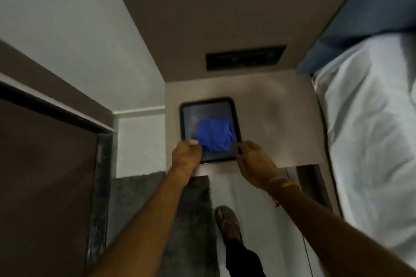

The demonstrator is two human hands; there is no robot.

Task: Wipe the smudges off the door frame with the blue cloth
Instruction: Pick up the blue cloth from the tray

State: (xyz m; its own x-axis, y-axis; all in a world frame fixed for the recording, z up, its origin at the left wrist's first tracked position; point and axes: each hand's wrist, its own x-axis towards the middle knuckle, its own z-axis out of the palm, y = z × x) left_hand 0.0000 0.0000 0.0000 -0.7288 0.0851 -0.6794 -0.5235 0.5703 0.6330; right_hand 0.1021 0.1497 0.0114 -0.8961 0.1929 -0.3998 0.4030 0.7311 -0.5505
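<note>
A folded blue cloth (213, 134) lies in a dark tray (188, 110) on a brown bedside table (276, 119). My left hand (185, 157) grips the tray's near left corner, its thumb touching the cloth's edge. On the tray's near right corner sits my right hand (255, 162), fingers over the rim. The dark door frame (102, 164) runs down the left of the view beside a brown door (45, 186).
A bed (371, 130) with white sheets and a blue pillow stands on the right. A black switch panel (245, 57) sits on the brown wall behind the table. My sandalled foot (227, 222) stands on the floor next to a grey mat (191, 220).
</note>
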